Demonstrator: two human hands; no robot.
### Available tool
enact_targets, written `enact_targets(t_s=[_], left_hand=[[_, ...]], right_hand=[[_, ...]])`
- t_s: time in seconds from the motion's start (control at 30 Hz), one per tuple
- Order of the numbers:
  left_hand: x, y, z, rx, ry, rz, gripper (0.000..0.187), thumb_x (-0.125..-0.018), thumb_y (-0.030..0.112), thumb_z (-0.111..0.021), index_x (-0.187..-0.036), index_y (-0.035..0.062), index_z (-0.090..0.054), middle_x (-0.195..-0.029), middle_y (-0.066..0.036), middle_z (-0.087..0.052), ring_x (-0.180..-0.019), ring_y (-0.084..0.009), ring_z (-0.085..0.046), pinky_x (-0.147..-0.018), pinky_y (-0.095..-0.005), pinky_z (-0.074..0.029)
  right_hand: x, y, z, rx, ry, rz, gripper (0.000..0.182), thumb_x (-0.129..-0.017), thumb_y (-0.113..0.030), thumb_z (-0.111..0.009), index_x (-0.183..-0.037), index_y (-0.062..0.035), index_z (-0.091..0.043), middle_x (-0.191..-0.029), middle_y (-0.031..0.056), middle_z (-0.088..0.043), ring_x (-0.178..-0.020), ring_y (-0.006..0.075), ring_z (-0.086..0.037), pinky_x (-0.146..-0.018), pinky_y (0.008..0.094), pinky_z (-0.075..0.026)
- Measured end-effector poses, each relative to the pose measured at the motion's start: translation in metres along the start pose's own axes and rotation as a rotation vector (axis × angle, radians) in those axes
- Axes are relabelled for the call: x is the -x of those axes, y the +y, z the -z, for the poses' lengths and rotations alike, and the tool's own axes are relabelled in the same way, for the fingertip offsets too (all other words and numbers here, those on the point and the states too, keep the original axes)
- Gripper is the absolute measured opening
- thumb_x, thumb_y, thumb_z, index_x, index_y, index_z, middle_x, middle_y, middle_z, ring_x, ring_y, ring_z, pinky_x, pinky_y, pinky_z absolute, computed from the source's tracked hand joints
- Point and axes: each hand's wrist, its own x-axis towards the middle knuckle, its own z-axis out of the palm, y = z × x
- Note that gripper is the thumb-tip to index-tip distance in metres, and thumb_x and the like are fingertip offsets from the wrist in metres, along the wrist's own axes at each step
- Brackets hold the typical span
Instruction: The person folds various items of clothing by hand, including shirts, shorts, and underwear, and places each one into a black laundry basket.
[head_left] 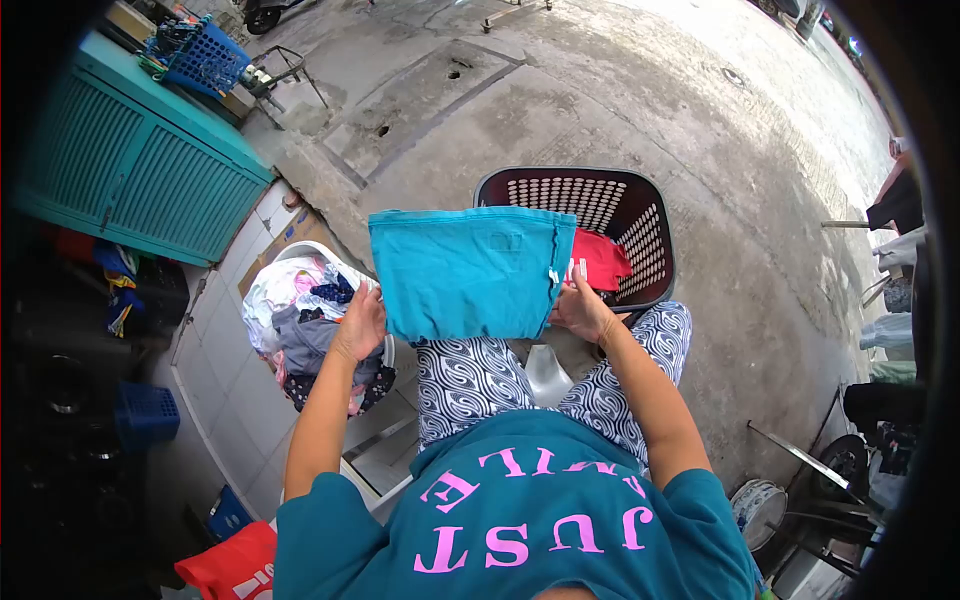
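A teal garment (pixel 465 275), folded into a rough rectangle, is stretched out above my lap. My left hand (pixel 362 322) grips its lower left side, and my right hand (pixel 583 308) pinches the lower right side near a small white tag. What kind of garment it is cannot be made out; a small stitched square shows near its top. Behind it stands a dark laundry basket (pixel 655 215) with a red folded cloth (pixel 600 260) inside, partly hidden by the garment. Beside my left hand, a white tub (pixel 340 262) holds a heap of mixed clothes (pixel 305 325).
A teal louvered cabinet (pixel 140 150) stands at the left, with a blue basket (pixel 207 60) on top. Concrete floor (pixel 420 130) stretches ahead. A red bag (pixel 235 565) lies at lower left. Hanging clothes (pixel 895 240) and a round drum-like object (pixel 758 512) are at the right.
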Motion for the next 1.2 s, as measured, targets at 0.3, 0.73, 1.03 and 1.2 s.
enact_targets(t_s=[0.3,0.73,1.03,1.2], left_hand=[[-0.017,0.001,-0.006,-0.453,0.338,-0.062,0.028,-0.087,0.024,-0.053,-0.108,0.0057,-0.052,-0.097,-0.001,-0.058,-0.085,-0.0105,-0.055,-0.075,-0.0246,-0.042],[-0.135,0.058,-0.111,-0.763,0.058,-0.419,0.033,-0.075,-0.001,-0.057,-0.107,0.0078,-0.059,-0.098,-0.004,-0.060,-0.086,-0.0159,-0.057,-0.071,-0.0292,-0.044],[-0.185,0.042,-0.171,-1.562,0.374,-0.848,0.009,-0.074,0.012,-0.061,-0.082,0.0094,-0.056,-0.086,-0.010,-0.052,-0.081,-0.0289,-0.055,-0.068,-0.0403,-0.044],[-0.188,0.022,-0.186,-1.378,0.446,-1.008,0.012,-0.076,0.006,-0.056,-0.086,0.0086,-0.050,-0.089,-0.010,-0.050,-0.081,-0.0312,-0.054,-0.068,-0.0412,-0.043]], right_hand=[[-0.011,0.015,0.010,0.042,0.355,0.107,0.018,-0.084,-0.023,-0.058,-0.099,-0.0130,-0.058,-0.089,-0.0005,-0.060,-0.078,0.0114,-0.054,-0.075,0.0308,-0.043],[0.073,-0.164,0.002,0.565,0.475,0.534,0.028,-0.075,-0.007,-0.062,-0.103,-0.0060,-0.057,-0.095,0.0018,-0.058,-0.084,0.0130,-0.053,-0.076,0.0252,-0.044],[0.063,-0.180,0.053,1.277,1.074,0.812,0.019,-0.068,0.000,-0.056,-0.087,-0.0027,-0.057,-0.083,0.0138,-0.054,-0.077,0.0286,-0.056,-0.070,0.0351,-0.046],[0.069,-0.159,0.053,1.198,1.202,1.026,0.018,-0.069,0.003,-0.055,-0.085,-0.0016,-0.047,-0.083,0.0135,-0.049,-0.075,0.0301,-0.053,-0.068,0.0371,-0.043]])
